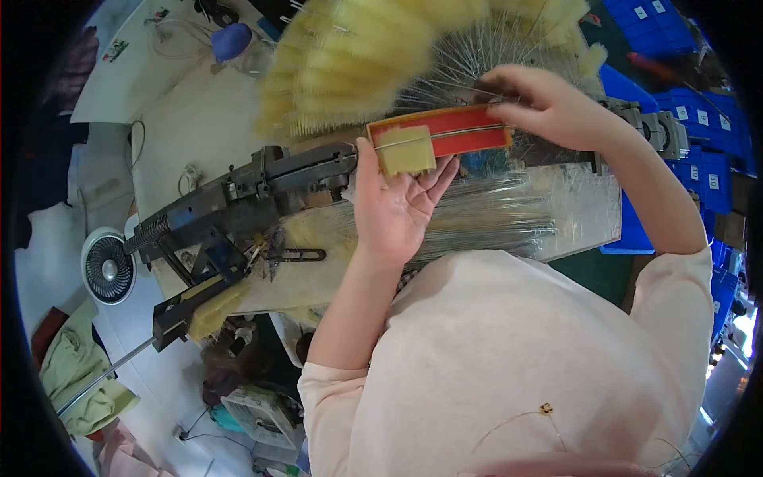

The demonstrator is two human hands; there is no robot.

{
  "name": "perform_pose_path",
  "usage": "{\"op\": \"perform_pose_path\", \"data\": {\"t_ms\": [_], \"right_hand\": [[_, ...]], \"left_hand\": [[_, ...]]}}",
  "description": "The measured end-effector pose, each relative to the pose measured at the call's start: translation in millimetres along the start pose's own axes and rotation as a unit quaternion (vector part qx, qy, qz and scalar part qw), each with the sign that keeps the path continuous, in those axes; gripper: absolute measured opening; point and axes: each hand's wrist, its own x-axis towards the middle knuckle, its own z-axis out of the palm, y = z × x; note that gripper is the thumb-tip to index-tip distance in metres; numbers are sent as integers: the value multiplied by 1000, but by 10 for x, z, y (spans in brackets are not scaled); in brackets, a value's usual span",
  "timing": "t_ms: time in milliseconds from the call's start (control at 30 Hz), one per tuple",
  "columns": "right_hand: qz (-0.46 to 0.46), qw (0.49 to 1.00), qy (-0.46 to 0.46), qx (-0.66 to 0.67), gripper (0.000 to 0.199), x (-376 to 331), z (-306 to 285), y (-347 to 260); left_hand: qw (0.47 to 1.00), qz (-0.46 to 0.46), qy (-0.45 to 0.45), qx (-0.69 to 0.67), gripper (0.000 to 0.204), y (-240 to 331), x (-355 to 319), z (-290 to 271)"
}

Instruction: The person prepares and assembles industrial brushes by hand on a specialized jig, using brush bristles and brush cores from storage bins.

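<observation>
My left hand (391,219) is palm up under the left end of a shallow red-lined tray (475,141) with an orange rim. The thumb rises against the tray's end, and the fingers reach beneath it. A block of pale yellow bristles (407,151) lies across the tray and overhangs the near edge. One thin metal wire (465,130) runs lengthwise over the bristles and along the tray. At the tray's right end is my right hand (540,105), slightly blurred. Its thumb and curled fingers are apart, close to the wire's end; nothing shows held between them.
Finished yellow brushes (358,60) fan out behind the tray, their wire stems (453,71) pointing inward. A dark metal fixture (262,187) with a spring lies left. More straight wires (493,222) lie in front. Blue bins (699,119) stand right; a fan (109,266) sits far left.
</observation>
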Motion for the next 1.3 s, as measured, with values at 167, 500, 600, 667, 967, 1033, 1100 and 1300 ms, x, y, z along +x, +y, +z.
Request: {"op": "perform_pose_path", "data": {"t_ms": [167, 500, 600, 667, 967, 1033, 1100, 1300], "right_hand": [[-207, 933, 143, -257, 24, -175, 115, -283], [-240, 913, 164, -286, 19, 20, 368, -255], [-207, 907, 66, -361, 18, 18, 317, -246], [-206, 905, 56, -369, 17, -49, 157, -173], [-212, 909, 41, -358, 18, -100, 56, -46], [-227, 904, 77, -355, 16, -72, 98, -65], [-249, 897, 106, -350, 10, -1, 188, -163], [-242, 880, 43, -406, 10, 16, 175, -172]], "left_hand": [[999, -15, -28, 12, 79, 6, -29, -93], [995, -52, -73, -32, 84, 31, -35, -48], [996, -38, -71, -24, 83, 41, -27, -45], [997, -43, -59, -8, 82, 51, -23, -32], [998, -34, -50, 3, 80, 38, -4, -58], [999, -31, -40, 11, 80, 30, 1, -38], [999, -30, -31, 18, 80, 20, 1, -28], [999, -14, -25, 37, 81, 11, 5, -32]]}}
